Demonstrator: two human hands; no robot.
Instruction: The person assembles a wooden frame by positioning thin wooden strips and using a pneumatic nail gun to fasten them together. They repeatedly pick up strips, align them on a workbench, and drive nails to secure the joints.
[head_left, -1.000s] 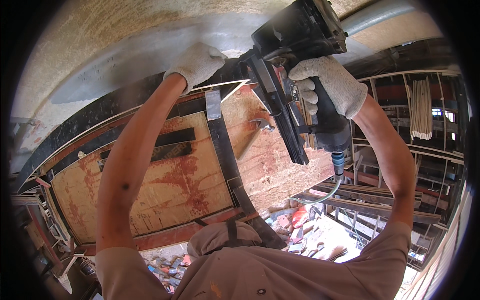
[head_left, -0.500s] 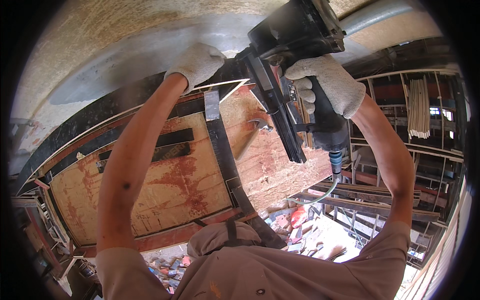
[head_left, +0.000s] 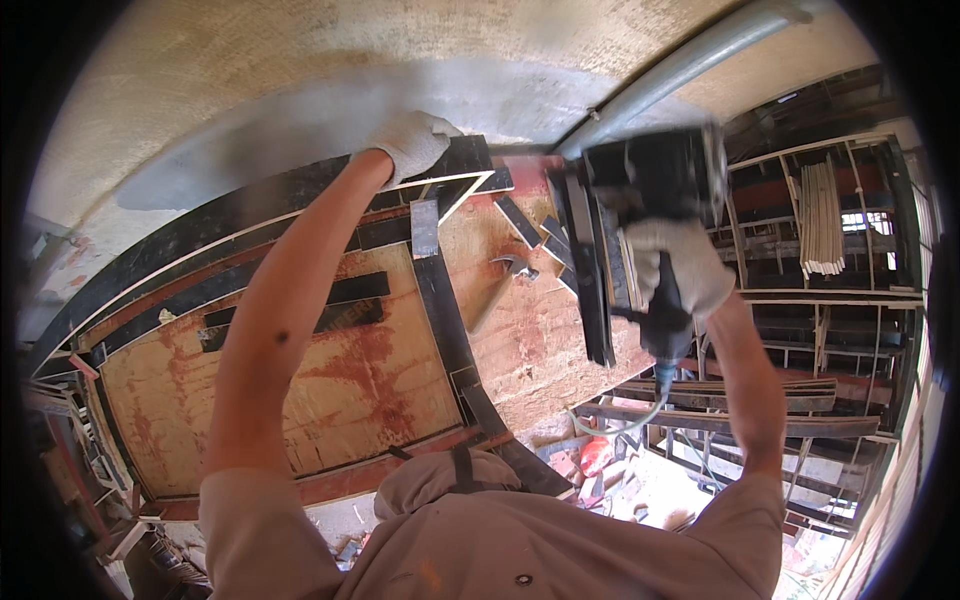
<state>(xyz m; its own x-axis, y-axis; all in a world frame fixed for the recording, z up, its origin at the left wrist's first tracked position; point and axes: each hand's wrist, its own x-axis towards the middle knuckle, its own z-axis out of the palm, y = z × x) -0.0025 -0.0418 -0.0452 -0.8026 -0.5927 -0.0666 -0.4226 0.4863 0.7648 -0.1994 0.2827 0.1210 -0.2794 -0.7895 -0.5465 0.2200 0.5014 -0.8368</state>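
Note:
My gloved right hand (head_left: 685, 262) grips the handle of a black nail gun (head_left: 650, 170), smeared a little by motion. The gun's long magazine (head_left: 592, 290) hangs over the right part of the bench, and an air hose (head_left: 640, 422) leads from the base of the handle. At the far edge, my gloved left hand (head_left: 415, 148) is closed over a black curved board (head_left: 462, 158), its fingertips partly hidden. That board lies along the top of a curved wooden frame. The gun stands apart from the board, to its right.
A claw hammer (head_left: 515, 268) lies on the stained wooden panel (head_left: 510, 350), near several short dark wood offcuts (head_left: 517, 220). A grey pipe (head_left: 660, 80) runs along the wall behind. Racks at right hold a bundle of thin sticks (head_left: 820, 220). Rubble and a red item (head_left: 596, 455) lie on the floor.
My right hand has drawn the nail gun away from the board's end, to the right and nearer to me. The offcuts behind it now show. My left hand has stayed on the board.

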